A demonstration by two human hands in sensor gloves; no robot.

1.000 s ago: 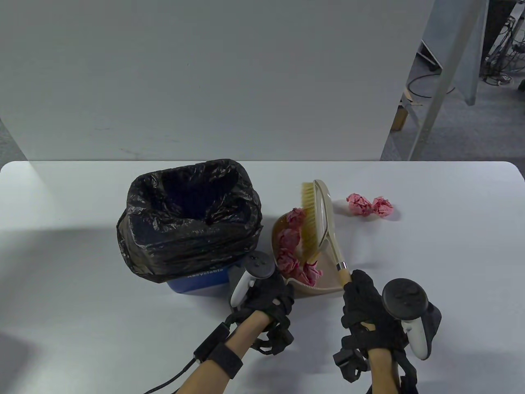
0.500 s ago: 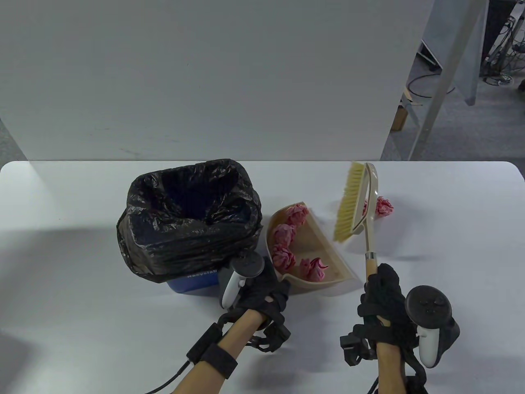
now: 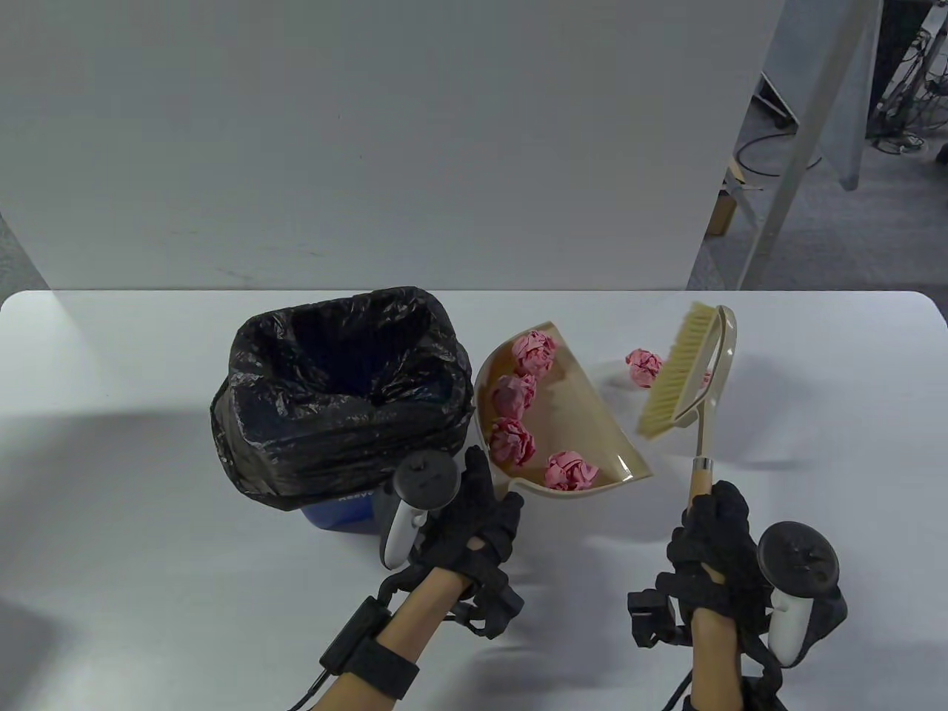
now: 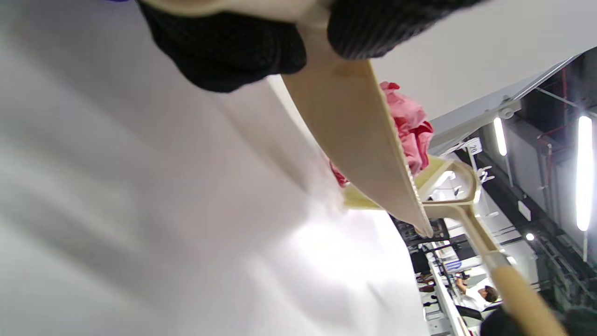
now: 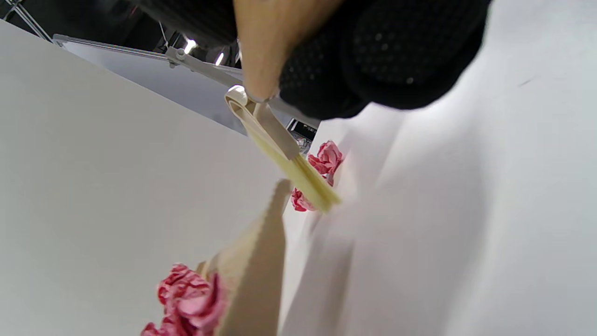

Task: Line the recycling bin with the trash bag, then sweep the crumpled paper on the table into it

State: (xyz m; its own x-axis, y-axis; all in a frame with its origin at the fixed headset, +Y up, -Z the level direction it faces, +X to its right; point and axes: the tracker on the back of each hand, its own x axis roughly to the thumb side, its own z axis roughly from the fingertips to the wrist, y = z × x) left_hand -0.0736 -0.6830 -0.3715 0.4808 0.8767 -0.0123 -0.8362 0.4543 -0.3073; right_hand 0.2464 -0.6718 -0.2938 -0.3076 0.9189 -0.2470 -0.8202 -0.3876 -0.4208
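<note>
A blue recycling bin (image 3: 342, 511) lined with a black trash bag (image 3: 341, 400) stands left of centre. Beside it my left hand (image 3: 481, 511) grips the handle of a beige dustpan (image 3: 585, 415), which is lifted and holds several pink crumpled paper balls (image 3: 511, 441). My right hand (image 3: 711, 529) grips the wooden handle of a brush (image 3: 678, 381) held above the table. Two more pink paper balls (image 3: 644, 366) lie on the table behind the bristles, one partly hidden. The left wrist view shows the dustpan (image 4: 364, 140) from below, and the right wrist view shows the brush (image 5: 289, 168) over the paper balls (image 5: 322, 161).
The white table (image 3: 148, 555) ends at a white wall panel behind the bin. At the far right beyond the table edge are a metal frame leg (image 3: 785, 178) and floor cables.
The brush lifted out of the dustpan and swung right, over the two loose balls. The left hand raised the dustpan and tilted it toward the bin; the balls inside now lie uncovered.
</note>
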